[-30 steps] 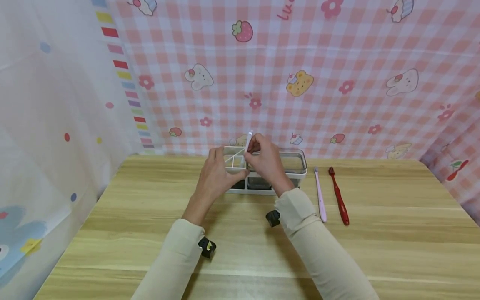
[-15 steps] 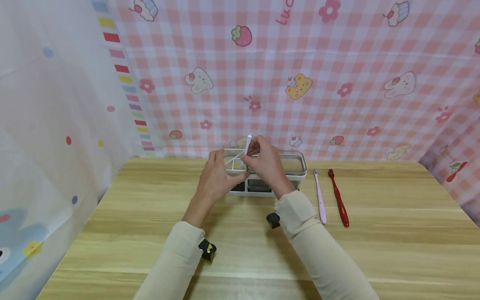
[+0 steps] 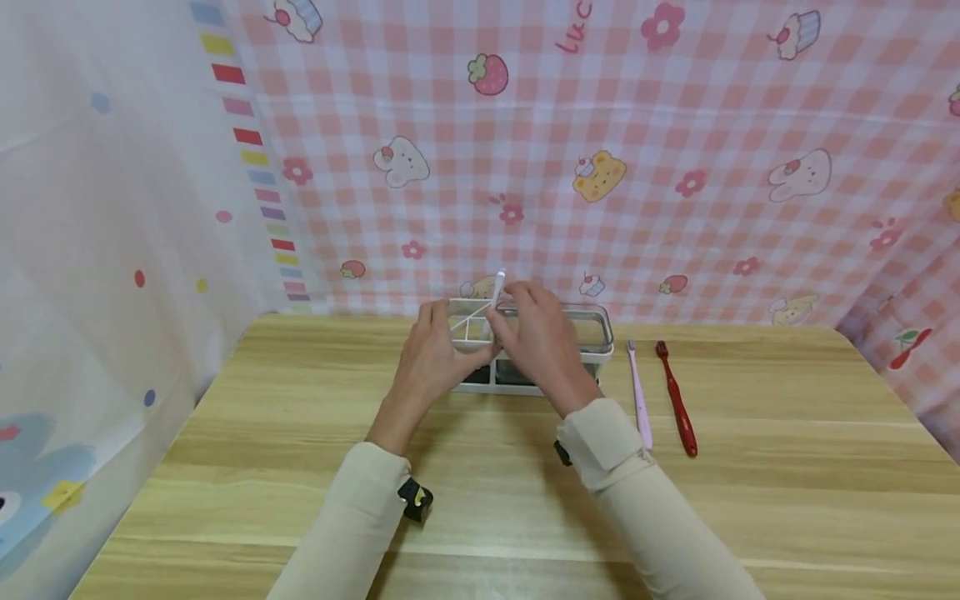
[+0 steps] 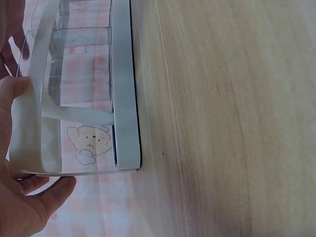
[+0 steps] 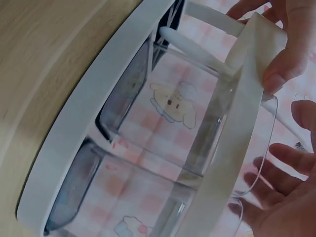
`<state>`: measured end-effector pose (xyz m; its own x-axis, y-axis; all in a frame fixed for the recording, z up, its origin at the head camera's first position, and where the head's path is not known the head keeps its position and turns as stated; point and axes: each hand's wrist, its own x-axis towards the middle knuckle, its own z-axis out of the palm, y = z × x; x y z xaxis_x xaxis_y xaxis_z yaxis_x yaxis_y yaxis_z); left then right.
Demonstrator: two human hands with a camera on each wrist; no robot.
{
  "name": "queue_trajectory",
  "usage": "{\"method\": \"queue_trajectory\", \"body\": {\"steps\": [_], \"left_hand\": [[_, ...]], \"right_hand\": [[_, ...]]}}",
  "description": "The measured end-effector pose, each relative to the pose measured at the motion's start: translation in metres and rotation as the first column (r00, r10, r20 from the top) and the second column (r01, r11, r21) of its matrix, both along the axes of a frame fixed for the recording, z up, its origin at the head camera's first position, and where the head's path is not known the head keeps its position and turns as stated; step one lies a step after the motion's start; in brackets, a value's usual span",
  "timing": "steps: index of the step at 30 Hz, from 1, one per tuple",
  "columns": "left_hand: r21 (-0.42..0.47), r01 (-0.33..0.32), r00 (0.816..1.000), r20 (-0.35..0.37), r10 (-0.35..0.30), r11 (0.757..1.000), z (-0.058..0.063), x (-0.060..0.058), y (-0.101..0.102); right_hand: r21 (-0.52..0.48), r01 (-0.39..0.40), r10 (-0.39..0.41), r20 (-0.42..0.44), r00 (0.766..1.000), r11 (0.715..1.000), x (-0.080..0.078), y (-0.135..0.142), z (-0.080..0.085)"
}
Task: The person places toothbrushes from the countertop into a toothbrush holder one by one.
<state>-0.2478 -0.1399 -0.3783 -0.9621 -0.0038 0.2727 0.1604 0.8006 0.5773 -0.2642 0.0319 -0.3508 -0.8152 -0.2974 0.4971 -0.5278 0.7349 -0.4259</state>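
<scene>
A white toothbrush holder (image 3: 472,388) with clear cups stands at the back of the table. My left hand (image 3: 431,354) grips its left end, thumb (image 4: 15,88) on the front rim and fingers around the side. A white toothbrush (image 3: 498,287) leans in the slotted section, its handle (image 5: 192,49) slanting down inside the frame and its bristles above the rim. Beside that brush, my right hand (image 3: 546,342) is spread with relaxed fingers (image 5: 284,163) near the clear cups' rims, thumb apart from the brush.
Right of the holder lie a pink toothbrush (image 3: 640,396) and a red toothbrush (image 3: 677,400), heads towards the back. A pink checked cloth (image 3: 637,225) hangs behind the wooden table (image 3: 480,533), and a white cloth (image 3: 172,333) hangs at left.
My right hand has let go of the white toothbrush and shifted slightly right, fingers loosened. The toothbrush stays in the holder. My left hand keeps its grip.
</scene>
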Motion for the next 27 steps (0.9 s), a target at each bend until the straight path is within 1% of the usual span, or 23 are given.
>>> {"method": "queue_trajectory", "body": {"steps": [3, 8, 16, 23, 27], "left_hand": [[0.004, 0.000, 1.000, 0.006, 0.000, 1.000, 0.001, 0.000, 0.001], [0.013, 0.000, 1.000, 0.011, 0.000, 1.000, 0.000, 0.000, 0.001], [0.016, 0.003, 1.000, 0.019, -0.003, 1.000, 0.000, -0.001, 0.001], [0.007, -0.003, 0.999, 0.037, 0.003, 1.000, 0.000, -0.001, 0.001], [0.005, -0.006, 0.999, 0.035, 0.006, 1.000, 0.000, 0.000, 0.001]], "right_hand": [[0.063, 0.019, -0.019, -0.006, 1.000, 0.998, 0.002, 0.004, 0.000], [0.142, 0.059, -0.062, 0.017, 0.998, 0.988, 0.005, 0.012, -0.001], [0.165, 0.101, -0.099, -0.023, 0.995, 0.981, 0.009, 0.031, -0.006], [0.189, 0.138, -0.145, 0.024, 0.989, 0.972, 0.015, 0.047, -0.011], [0.211, 0.160, -0.172, 0.041, 0.984, 0.964, 0.017, 0.055, -0.011]]}}
